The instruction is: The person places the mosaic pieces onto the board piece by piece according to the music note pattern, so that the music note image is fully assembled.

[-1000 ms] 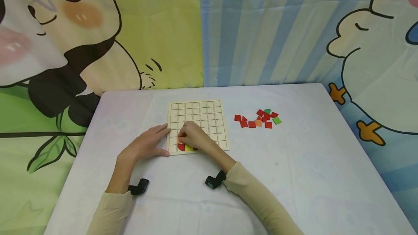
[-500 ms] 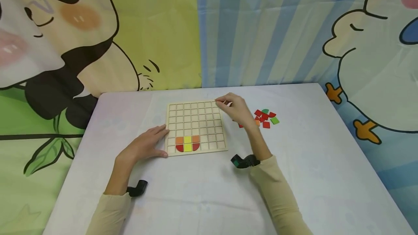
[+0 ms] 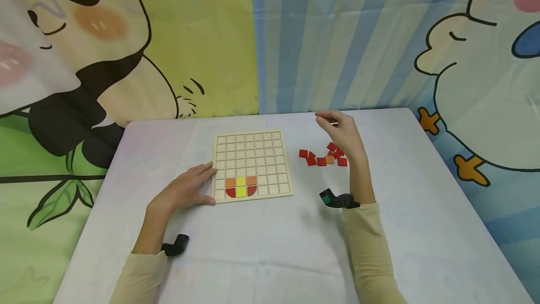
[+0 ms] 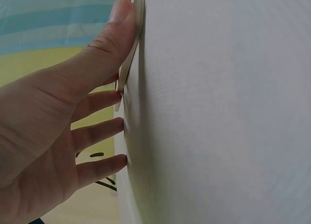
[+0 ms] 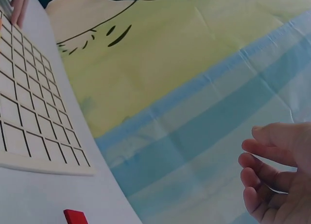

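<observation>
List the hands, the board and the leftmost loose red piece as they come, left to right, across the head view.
Left hand, board, red piece, right hand.

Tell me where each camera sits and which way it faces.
Left wrist: on that wrist, looking across the table; left fingers show.
Right wrist: on that wrist, looking past the board toward the backdrop; right fingers show, left fingers at top left.
Head: on the head, looking forward and down; both forearms, fingers included, show.
Shared: board and backdrop, in head and right-wrist views.
</observation>
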{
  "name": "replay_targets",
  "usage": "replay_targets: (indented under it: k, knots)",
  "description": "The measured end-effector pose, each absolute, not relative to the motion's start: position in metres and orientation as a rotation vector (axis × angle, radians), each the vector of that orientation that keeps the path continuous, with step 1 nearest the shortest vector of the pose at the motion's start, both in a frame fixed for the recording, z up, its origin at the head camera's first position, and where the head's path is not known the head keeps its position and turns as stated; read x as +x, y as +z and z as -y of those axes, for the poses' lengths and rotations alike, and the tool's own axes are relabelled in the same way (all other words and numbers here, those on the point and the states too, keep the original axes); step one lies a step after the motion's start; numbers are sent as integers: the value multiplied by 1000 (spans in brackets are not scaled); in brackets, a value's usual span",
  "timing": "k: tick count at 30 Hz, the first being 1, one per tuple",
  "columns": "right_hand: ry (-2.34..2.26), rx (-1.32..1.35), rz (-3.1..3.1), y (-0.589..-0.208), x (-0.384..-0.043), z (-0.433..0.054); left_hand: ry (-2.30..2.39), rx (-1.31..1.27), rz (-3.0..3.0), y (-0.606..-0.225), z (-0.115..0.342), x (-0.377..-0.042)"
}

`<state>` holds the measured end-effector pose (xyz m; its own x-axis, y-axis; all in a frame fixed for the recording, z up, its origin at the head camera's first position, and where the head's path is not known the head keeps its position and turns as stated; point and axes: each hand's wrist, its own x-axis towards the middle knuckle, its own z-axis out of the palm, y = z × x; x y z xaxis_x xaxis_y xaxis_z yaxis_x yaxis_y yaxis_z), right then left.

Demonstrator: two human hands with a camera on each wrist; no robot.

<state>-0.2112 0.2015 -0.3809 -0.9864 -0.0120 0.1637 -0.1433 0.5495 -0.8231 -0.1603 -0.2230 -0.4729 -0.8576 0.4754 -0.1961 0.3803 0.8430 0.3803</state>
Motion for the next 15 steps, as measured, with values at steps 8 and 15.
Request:
replay_targets:
  k: [8, 15]
  knots:
    - [1349, 99, 2686, -392, -221, -228, 480, 652, -2745, -474, 224, -161]
    - [1265, 81, 2807, -410, -224, -257, 482, 649, -2741, -474, 224, -160]
